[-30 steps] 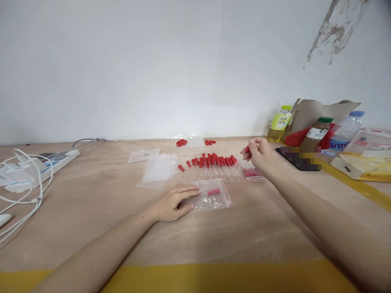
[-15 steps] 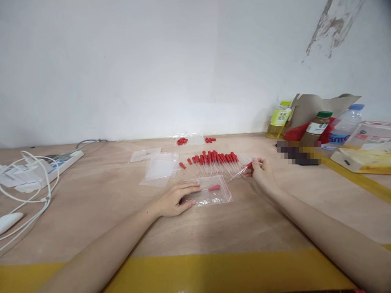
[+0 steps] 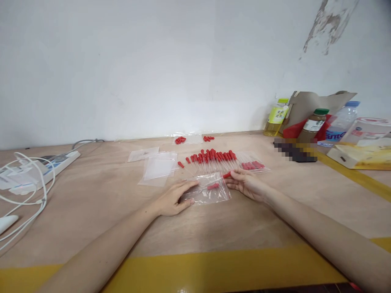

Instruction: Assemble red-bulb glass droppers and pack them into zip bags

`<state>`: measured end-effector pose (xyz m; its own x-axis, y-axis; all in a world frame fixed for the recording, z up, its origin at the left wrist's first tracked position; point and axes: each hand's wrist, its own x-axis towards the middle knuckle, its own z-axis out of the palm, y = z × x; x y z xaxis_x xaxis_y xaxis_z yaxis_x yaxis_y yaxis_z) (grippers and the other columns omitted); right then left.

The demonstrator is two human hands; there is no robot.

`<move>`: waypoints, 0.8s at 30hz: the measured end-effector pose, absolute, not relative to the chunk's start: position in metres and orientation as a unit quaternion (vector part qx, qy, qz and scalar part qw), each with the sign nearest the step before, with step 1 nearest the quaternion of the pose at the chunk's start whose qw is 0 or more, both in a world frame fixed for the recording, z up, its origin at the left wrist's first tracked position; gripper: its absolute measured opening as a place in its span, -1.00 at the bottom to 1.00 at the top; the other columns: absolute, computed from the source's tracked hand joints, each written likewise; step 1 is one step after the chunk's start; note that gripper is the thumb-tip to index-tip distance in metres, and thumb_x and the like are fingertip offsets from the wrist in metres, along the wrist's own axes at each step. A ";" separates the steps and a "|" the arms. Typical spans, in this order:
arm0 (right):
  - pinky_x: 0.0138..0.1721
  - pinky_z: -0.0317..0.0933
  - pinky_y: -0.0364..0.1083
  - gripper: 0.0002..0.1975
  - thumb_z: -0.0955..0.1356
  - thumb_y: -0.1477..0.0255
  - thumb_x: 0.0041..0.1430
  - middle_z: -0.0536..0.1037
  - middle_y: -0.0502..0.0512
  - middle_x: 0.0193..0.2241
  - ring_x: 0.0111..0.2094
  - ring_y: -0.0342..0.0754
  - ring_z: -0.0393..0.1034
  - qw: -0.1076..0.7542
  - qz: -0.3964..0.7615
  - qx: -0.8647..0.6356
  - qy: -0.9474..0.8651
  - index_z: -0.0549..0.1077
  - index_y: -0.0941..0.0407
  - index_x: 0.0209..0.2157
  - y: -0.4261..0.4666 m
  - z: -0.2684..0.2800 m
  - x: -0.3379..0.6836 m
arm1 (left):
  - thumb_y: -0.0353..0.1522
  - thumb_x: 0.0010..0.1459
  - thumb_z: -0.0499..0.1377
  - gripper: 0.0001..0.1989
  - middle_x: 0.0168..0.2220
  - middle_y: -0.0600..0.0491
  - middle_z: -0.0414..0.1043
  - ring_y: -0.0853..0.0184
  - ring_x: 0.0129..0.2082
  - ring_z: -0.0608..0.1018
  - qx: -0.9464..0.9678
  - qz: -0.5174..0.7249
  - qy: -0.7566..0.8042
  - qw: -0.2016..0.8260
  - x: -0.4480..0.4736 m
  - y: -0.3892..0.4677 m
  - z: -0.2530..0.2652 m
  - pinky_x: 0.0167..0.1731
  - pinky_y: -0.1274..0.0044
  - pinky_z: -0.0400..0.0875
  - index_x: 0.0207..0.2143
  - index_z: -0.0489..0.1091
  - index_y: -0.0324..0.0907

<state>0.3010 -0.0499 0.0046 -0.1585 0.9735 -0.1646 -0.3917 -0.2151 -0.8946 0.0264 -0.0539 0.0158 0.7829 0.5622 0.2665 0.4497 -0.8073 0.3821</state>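
Observation:
A clear zip bag [image 3: 210, 198] lies flat in front of me, with one red-bulbed dropper [image 3: 213, 186] inside. My left hand [image 3: 174, 200] rests on the bag's left end, thumb and fingers spread. At the other end, by the bag's red-edged mouth, my right hand [image 3: 249, 186] pinches the red bulb of another dropper [image 3: 227, 175]. Its tube points left to the bag; whether the tip is inside I cannot tell. Just beyond lies a row of several droppers [image 3: 210, 156] with red bulbs. A bag of droppers [image 3: 253, 165] sits behind my right hand.
Flat clear bags [image 3: 159, 166] lie left of the row. Loose red bulbs [image 3: 180, 140] sit near the wall. On the left are a power strip [image 3: 65, 160] and white cables [image 3: 45, 191]. Bottles [image 3: 314, 124], a paper bag [image 3: 324, 101] and a yellow packet [image 3: 360, 156] occupy the right.
My right hand has moved left and toward me with its dropper, from beside the row to the bag's mouth. This uncovers the bag of droppers behind it. My left hand stays put.

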 end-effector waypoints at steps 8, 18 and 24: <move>-0.75 -0.15 -0.31 -0.69 0.38 0.24 -0.07 0.26 -0.21 -0.80 -0.78 -0.32 0.05 0.379 0.584 -0.424 -0.579 0.27 0.12 -0.34 -0.048 0.000 0.302 | -0.33 0.15 0.04 -0.51 0.05 -0.03 0.24 0.21 0.03 0.31 0.935 0.187 0.263 0.149 0.027 -0.054 0.016 0.02 0.32 0.20 0.14 0.05 -0.12; -0.70 -0.01 -0.22 -0.73 0.40 0.23 -0.14 0.39 -0.03 -0.68 -0.70 -0.22 0.17 0.379 0.463 -0.516 -0.613 0.41 0.14 -0.47 -0.048 -0.003 0.280 | -0.34 0.15 0.03 -0.54 0.09 -0.02 0.21 0.23 0.08 0.27 0.941 0.180 0.252 0.139 0.028 -0.053 0.015 0.09 0.32 0.12 0.12 0.09 -0.11; -0.69 -0.03 -0.23 -0.71 0.33 0.22 -0.07 0.31 -0.10 -0.70 -0.71 -0.26 0.10 0.318 0.515 -0.481 -0.634 0.43 0.16 -0.39 -0.052 0.002 0.288 | -0.33 0.16 0.03 -0.54 0.10 -0.01 0.20 0.24 0.09 0.25 0.940 0.179 0.252 0.142 0.028 -0.053 0.014 0.10 0.32 0.10 0.12 0.10 -0.10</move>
